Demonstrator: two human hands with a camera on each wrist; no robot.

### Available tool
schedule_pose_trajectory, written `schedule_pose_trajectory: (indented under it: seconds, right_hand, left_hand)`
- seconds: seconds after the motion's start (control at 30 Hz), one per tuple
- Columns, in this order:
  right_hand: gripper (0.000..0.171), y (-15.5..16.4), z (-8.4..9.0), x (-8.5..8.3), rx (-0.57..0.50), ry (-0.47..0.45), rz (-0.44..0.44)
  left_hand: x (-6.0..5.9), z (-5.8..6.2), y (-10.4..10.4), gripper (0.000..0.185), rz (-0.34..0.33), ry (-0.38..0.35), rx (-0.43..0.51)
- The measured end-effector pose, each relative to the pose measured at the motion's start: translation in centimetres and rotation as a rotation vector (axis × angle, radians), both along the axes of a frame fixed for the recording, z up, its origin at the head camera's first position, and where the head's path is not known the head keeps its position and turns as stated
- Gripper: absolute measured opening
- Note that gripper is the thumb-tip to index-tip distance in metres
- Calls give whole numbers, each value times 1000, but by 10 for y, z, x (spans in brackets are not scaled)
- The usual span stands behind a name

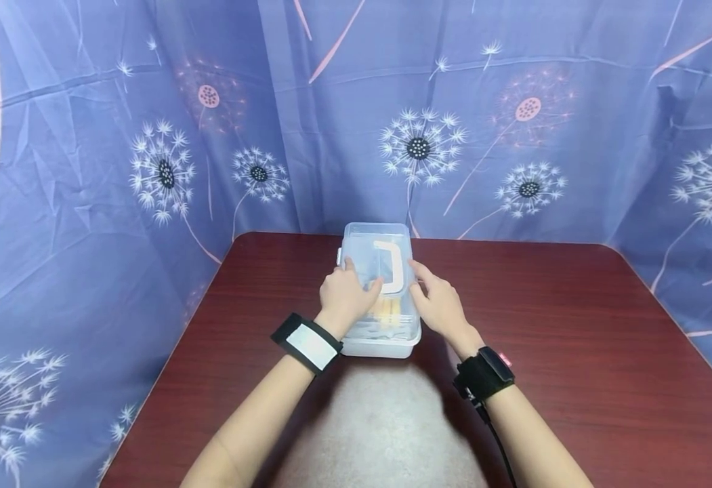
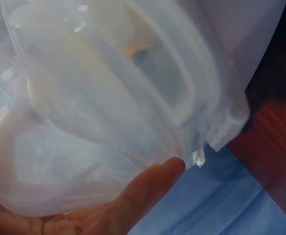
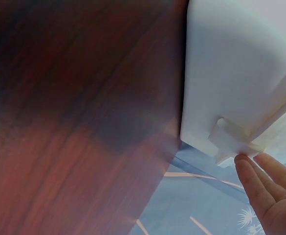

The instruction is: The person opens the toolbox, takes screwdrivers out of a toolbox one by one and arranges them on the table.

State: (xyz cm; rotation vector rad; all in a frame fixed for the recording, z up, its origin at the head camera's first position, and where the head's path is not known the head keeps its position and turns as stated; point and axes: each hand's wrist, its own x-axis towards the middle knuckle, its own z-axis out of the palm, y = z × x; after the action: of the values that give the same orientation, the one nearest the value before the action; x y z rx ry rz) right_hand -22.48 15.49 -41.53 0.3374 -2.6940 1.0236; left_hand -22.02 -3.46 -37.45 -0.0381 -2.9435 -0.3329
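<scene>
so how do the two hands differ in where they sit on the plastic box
The left hand lies on top of the clear lid, fingers flat beside the white handle; the right hand sits at the box's right edge, fingertips at the side latch. The left wrist wears a white-patched band, the right a black one. Both touch the box with straight fingers.

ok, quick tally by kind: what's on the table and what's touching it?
Clear plastic box with white lid handle: 1
Hands: 2, left hand on the lid, right hand at the box's right side
Wrist bands: 2
Table: 1
Yellowish contents inside the box: count cannot be told
Total: 6
</scene>
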Motion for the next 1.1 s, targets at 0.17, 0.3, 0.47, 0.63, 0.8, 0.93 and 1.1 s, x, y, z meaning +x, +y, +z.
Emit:
schedule_pose_trajectory:
  seconds: [0.17, 0.3, 0.47, 0.63, 0.8, 0.93, 1.1]
  right_hand:
    - [49, 3, -1, 2, 0, 18, -19]
    - [49, 4, -1, 4, -3, 24, -32]
    - [49, 5, -2, 6, -9, 28, -37]
    - [49, 3, -3, 6, -24, 19, -39]
    - [49, 3, -5, 5, -16, 30, -51]
    - [49, 2, -6, 6, -9, 29, -53]
    - [50, 1, -5, 10, -32, 13, -61]
  left_hand:
    - [0, -1, 3, 86, -15, 27, -5]
    - [0, -2, 5, 86, -27, 36, -3]
    - [-1, 0, 7, 87, -23, -5, -23]
    - [-2, 7, 11, 85, 3, -68, -67]
    - [-1, 19, 19, 73, -54, 28, -52]
    - [-2, 22, 26, 61, -113, 124, -30]
    - [-8, 21, 37, 54, -219, 181, 12]
